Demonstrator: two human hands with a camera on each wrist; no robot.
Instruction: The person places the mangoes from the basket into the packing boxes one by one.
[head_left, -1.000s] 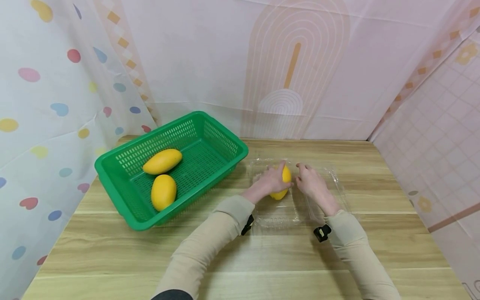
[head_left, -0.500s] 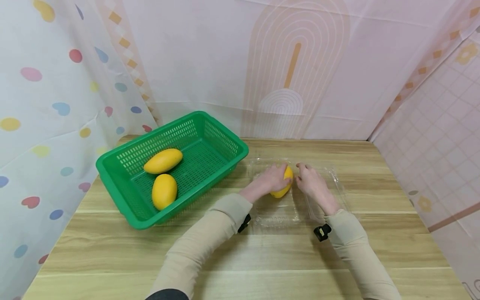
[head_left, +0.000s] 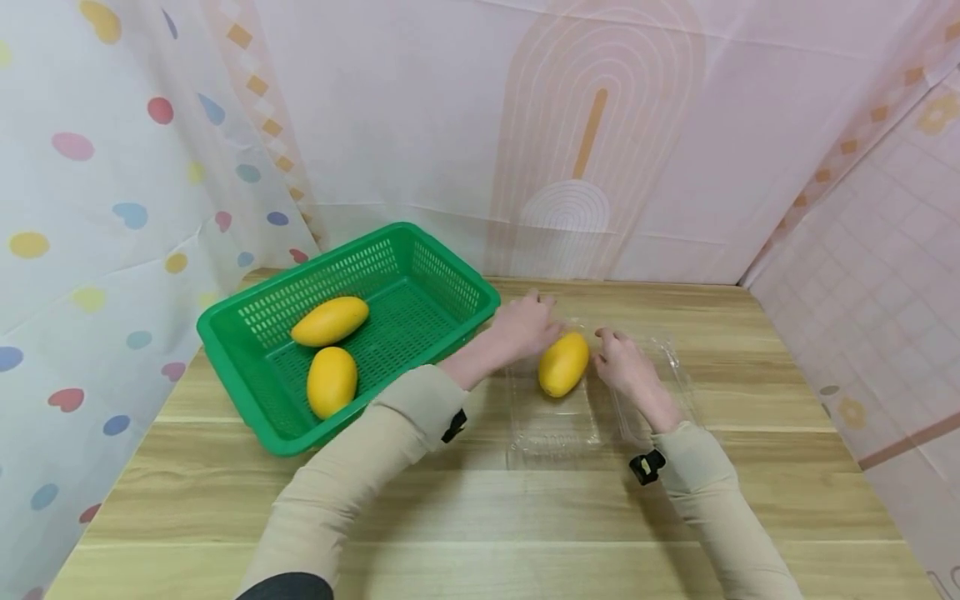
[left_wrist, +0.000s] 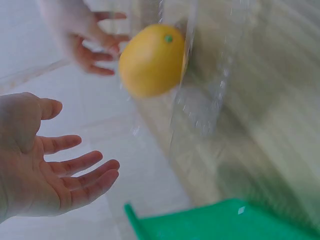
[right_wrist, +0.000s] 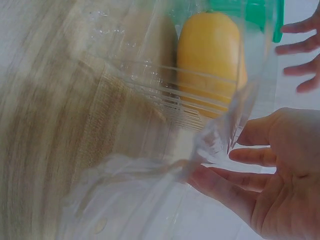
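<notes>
A yellow mango (head_left: 564,364) lies in the left half of an opened clear plastic clamshell container (head_left: 555,425). My left hand (head_left: 525,325) is up and left of the mango, apart from it; the left wrist view shows its fingers (left_wrist: 95,162) spread and holding nothing. Right of the mango, my right hand (head_left: 626,369) is at the container's middle fold. In the right wrist view its thumb and fingers (right_wrist: 255,156) pinch the clear plastic edge, and the mango (right_wrist: 210,55) shows through the plastic.
A green perforated basket (head_left: 442,342) stands to the left with two mangoes (head_left: 330,321) in it. The container's other half (head_left: 667,375) lies open to the right on the wooden table (head_left: 525,525). A patterned curtain (head_left: 420,125) hangs behind.
My left hand has let go of the mango and moved up and left toward the basket. The mango stays in the container, now fully visible. My right hand has kept its place.
</notes>
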